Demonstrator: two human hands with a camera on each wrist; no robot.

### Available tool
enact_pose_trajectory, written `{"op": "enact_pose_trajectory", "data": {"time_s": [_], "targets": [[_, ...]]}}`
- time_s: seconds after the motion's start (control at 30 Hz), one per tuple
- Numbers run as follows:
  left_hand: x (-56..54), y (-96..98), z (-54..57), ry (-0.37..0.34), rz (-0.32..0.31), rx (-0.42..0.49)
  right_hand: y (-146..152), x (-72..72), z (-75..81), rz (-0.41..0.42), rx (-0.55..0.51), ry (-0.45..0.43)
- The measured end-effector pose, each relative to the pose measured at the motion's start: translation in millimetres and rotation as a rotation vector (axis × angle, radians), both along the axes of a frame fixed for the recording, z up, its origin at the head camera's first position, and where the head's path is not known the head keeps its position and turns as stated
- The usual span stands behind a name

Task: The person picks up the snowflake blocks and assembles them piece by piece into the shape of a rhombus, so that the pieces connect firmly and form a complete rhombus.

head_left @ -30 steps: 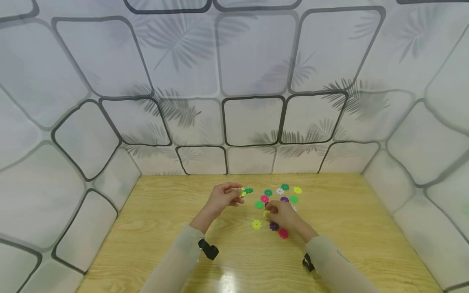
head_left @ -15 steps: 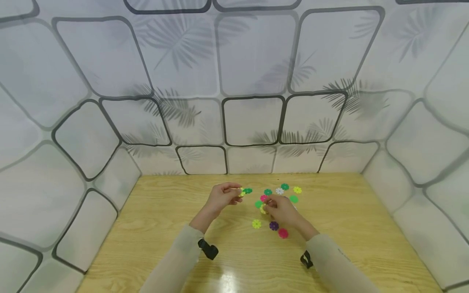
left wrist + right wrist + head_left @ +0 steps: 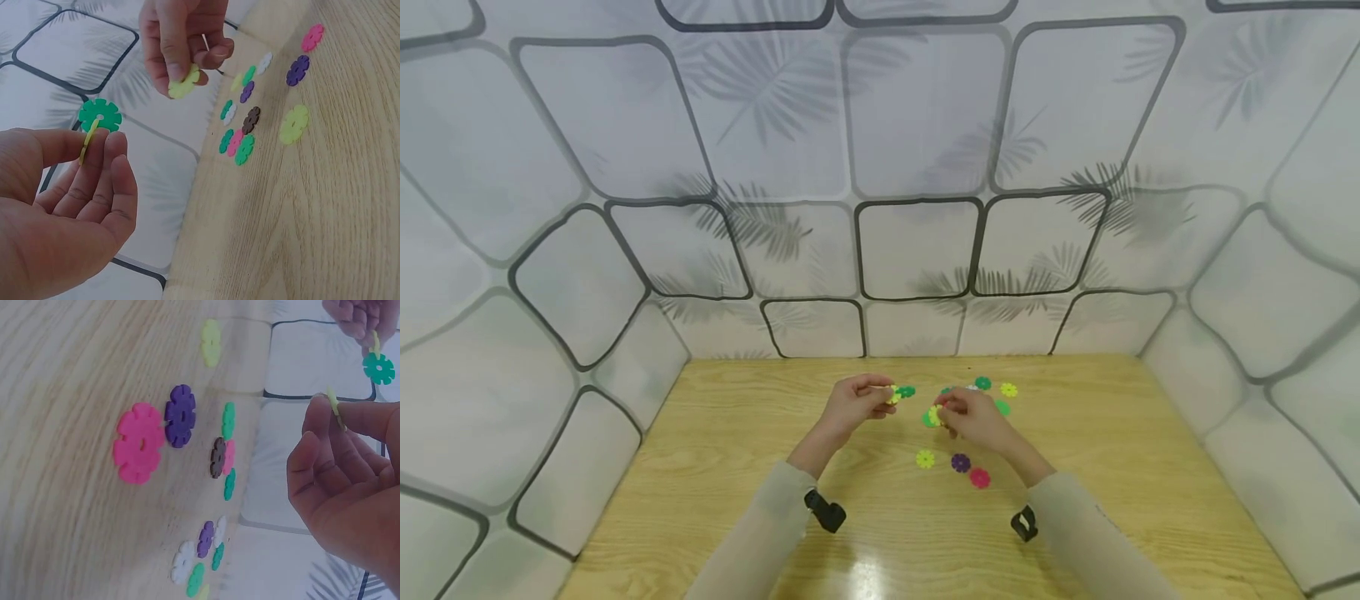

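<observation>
My left hand (image 3: 856, 402) pinches a yellow snowflake disc (image 3: 88, 142) between thumb and fingers. A green snowflake disc (image 3: 100, 115) is slotted into it at roughly a right angle. Facing it from the right, my right hand (image 3: 979, 418) pinches another yellow snowflake disc (image 3: 184, 83) by its edge, raised above the table in both wrist views. A gap separates the two hands. Below the right hand lie loose discs, among them a brown disc (image 3: 218, 457), a pink disc (image 3: 235, 143) and a light green disc (image 3: 244, 150); the hand covers some of them in the head view.
On the wooden table (image 3: 737, 500), nearer to me, lie a yellow disc (image 3: 925, 459), a purple disc (image 3: 961, 462) and a pinkish-red disc (image 3: 980, 477). Several more discs lie towards the back right. Patterned cloth walls (image 3: 917, 250) enclose the table at the back and sides.
My right hand has moved up and slightly left in the head view, carrying its yellow disc off the table. The left hand has stayed almost still with its joined discs.
</observation>
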State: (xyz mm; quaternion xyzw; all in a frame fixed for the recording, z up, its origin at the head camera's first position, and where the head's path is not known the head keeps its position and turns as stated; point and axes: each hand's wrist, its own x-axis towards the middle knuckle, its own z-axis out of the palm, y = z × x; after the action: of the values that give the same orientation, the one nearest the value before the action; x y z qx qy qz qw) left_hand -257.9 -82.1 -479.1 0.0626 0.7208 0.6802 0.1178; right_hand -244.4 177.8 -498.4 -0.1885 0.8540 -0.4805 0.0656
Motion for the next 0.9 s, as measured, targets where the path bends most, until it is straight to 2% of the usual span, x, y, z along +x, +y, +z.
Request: {"op": "enact_pose_trajectory", "data": {"time_s": [0.3, 0.57, 0.9], "targets": [[3.6, 3.7, 3.4, 0.002, 0.004, 0.000, -3.4, -0.4, 13.1, -0.037, -0.043, -0.040], [3.4, 2.9, 3.3, -0.007, -0.001, 0.001, -3.3, -2.3, 21.6, -0.059, -0.161, -0.130], [5.2, 3.4, 4.8, -0.013, 0.003, 0.004, -7.8, -4.6, 22.0, -0.094, -0.161, -0.082]]}}
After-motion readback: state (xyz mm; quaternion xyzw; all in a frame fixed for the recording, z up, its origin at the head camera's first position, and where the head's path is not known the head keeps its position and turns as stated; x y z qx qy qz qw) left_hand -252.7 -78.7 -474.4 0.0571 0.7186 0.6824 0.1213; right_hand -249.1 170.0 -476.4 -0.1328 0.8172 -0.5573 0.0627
